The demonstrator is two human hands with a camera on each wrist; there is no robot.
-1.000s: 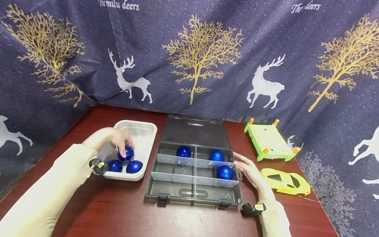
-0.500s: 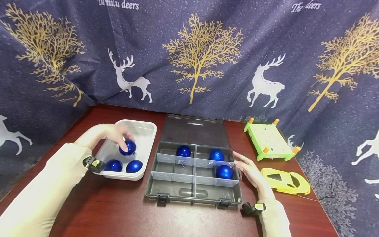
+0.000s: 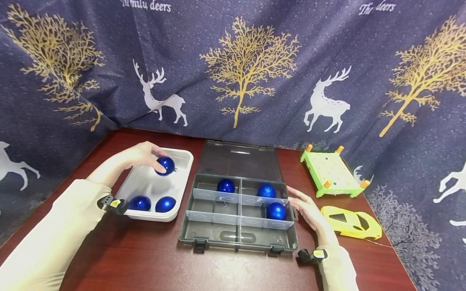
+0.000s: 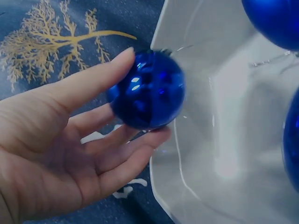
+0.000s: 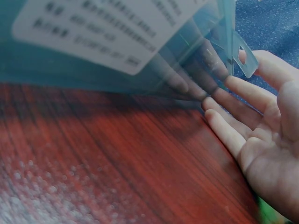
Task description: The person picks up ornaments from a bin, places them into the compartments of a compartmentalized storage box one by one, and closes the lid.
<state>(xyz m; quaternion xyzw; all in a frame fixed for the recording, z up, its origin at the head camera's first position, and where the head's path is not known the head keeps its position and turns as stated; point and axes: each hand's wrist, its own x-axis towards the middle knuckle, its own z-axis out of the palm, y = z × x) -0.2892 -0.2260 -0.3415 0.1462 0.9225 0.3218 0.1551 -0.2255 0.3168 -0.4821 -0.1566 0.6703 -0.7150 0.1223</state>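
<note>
My left hand point(image 3: 142, 155) pinches a shiny blue Christmas ball point(image 3: 166, 166) between thumb and fingers, above the white tray point(image 3: 187, 159). A small metal hanger shows on that Christmas ball point(image 4: 149, 91) in the left wrist view. Two more blue balls lie in the tray's near end, one shiny point(image 3: 140, 203) and one matte point(image 3: 165, 204). My right hand point(image 3: 307, 210) rests with extended fingertips against the right side of a grey compartment box point(image 3: 233, 245). Inside the box sit a shiny ball point(image 3: 226, 186) back left, a glittery one point(image 3: 266, 190) back right and a matte one point(image 3: 276, 211) middle right.
The box's smoky lid point(image 3: 240, 159) lies folded back behind it. Right of the box are an upturned green toy table point(image 3: 332, 171) with orange legs and a yellow toy car shell point(image 3: 351, 223). A deer-print cloth point(image 3: 269, 60) hangs behind the dark red table point(image 3: 153, 258).
My left hand has lifted the shiny Christmas ball from beside the other two and moved it up toward the tray's far end. The right hand stays against the box.
</note>
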